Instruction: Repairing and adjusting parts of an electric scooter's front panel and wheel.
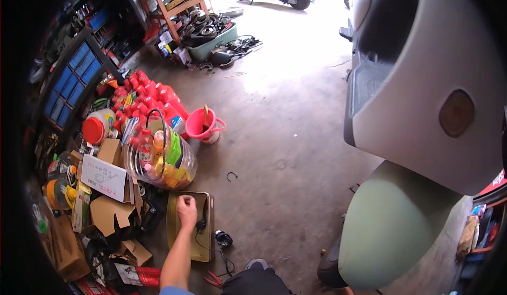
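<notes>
My left hand [186, 210] reaches over a shallow yellowish rectangular tray [210, 202] on the floor, its fingers curled closed. What they hold, if anything, is too small to make out. Beside the hand, a small black part [201, 224] lies in the tray, and a thin black cable runs from it over the rim. Just right of the tray sits a round black part [223, 238] with a cable. Red-handled pliers [214, 279] lie near my shoe [257, 264]. My right hand is out of view.
A clear plastic bucket [182, 160] of bottles and a pink bucket [203, 125] stand beyond the tray. Cardboard boxes [104, 178] and red bottles [145, 97] crowd the left. A scooter with a green seat [393, 226] stands at right. A dark ring-shaped piece [232, 176] lies on the floor.
</notes>
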`<state>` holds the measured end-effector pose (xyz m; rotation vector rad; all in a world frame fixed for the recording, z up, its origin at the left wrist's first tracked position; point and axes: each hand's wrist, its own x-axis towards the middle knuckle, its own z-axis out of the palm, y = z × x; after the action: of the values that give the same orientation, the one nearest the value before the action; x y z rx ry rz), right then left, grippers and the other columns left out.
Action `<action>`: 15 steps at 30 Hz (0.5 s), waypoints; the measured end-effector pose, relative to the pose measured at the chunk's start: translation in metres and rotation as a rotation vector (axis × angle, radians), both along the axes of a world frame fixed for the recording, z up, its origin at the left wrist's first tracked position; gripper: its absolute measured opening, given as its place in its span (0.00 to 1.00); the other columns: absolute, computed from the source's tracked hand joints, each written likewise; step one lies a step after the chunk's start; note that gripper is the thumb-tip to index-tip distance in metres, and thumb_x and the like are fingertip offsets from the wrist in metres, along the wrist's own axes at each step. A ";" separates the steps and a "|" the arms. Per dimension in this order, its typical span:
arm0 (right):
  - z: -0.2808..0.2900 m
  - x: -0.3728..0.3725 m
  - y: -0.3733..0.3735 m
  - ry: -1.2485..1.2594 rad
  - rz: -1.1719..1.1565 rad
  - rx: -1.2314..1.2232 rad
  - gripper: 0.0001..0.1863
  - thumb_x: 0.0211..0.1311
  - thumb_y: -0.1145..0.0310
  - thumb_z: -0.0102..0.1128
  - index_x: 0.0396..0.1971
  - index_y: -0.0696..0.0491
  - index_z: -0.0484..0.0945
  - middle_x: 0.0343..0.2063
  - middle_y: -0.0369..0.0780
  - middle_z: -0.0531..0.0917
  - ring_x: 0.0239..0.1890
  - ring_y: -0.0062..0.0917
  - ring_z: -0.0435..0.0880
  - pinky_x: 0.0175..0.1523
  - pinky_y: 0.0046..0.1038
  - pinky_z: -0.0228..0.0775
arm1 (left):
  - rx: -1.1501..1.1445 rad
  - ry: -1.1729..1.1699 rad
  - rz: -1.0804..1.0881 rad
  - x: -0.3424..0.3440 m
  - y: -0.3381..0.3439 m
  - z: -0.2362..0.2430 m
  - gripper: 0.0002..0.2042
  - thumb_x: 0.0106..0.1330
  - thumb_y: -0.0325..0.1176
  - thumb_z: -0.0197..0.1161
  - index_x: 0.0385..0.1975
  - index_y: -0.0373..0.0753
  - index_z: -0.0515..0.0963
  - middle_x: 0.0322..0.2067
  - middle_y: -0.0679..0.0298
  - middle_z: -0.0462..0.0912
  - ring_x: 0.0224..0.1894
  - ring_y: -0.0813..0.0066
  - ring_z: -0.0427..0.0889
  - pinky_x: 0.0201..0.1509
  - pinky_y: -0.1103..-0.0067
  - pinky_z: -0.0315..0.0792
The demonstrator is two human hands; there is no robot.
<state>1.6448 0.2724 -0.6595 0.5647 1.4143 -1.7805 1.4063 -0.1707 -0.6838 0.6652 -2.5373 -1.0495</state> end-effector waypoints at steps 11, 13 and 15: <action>-0.048 0.003 -0.068 0.310 -0.293 0.186 0.11 0.65 0.67 0.55 0.41 0.58 0.70 0.29 0.37 0.77 0.22 0.17 0.76 0.25 0.23 0.70 | 0.704 -1.417 -1.111 0.121 0.222 0.037 0.13 0.66 0.39 0.61 0.38 0.35 0.79 0.31 0.67 0.81 0.33 0.81 0.79 0.38 0.81 0.72; -0.012 -0.004 -0.061 0.078 -0.383 -0.070 0.14 0.66 0.62 0.54 0.43 0.58 0.73 0.29 0.35 0.80 0.25 0.17 0.78 0.28 0.22 0.73 | 0.902 -1.546 -0.925 0.120 0.228 0.043 0.11 0.68 0.39 0.59 0.39 0.36 0.79 0.33 0.68 0.81 0.33 0.82 0.78 0.37 0.82 0.72; -0.029 0.012 -0.054 0.237 -0.382 -0.044 0.14 0.64 0.62 0.55 0.40 0.58 0.77 0.28 0.35 0.82 0.26 0.18 0.79 0.30 0.23 0.74 | 0.881 -1.547 -1.000 0.119 0.247 0.057 0.11 0.69 0.39 0.57 0.38 0.38 0.79 0.31 0.69 0.80 0.32 0.83 0.77 0.36 0.83 0.72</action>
<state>1.6567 0.2184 -0.6883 0.6504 1.4943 -2.2377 1.5249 0.0760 -0.6264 0.3212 -3.6818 -3.0255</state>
